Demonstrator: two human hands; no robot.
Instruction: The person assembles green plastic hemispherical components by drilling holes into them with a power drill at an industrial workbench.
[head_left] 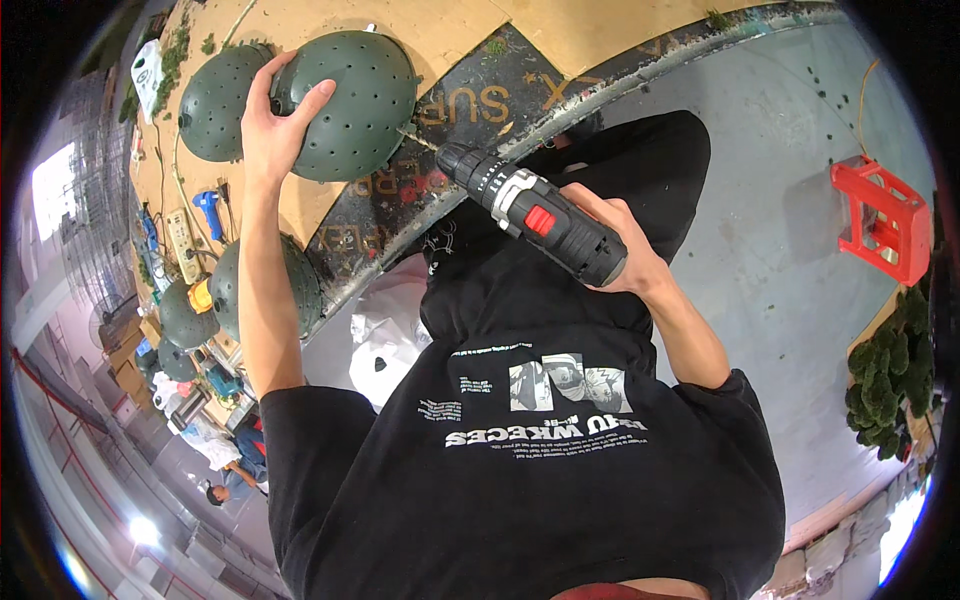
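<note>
My left hand [272, 128] grips a dark green plastic sphere [362, 105] dotted with small holes, thumb and fingers spread over its left side. In my right hand [628, 240] is a black and grey cordless drill [535, 212] with a red patch on its side. The thin bit reaches up and left to the sphere's lower right side; whether its tip is inside a hole I cannot tell. Behind my left hand, another perforated green sphere [212, 105] rests on the table. A third one [268, 290] sits partly hidden behind my left forearm.
Brown cardboard [455, 30] covers part of the worktable. A blue glue gun [208, 212] and a power strip [183, 245] lie to the left. On the floor at right stands a red plastic stool [882, 220], near green artificial foliage [890, 375]. Another person [235, 485] is in the background.
</note>
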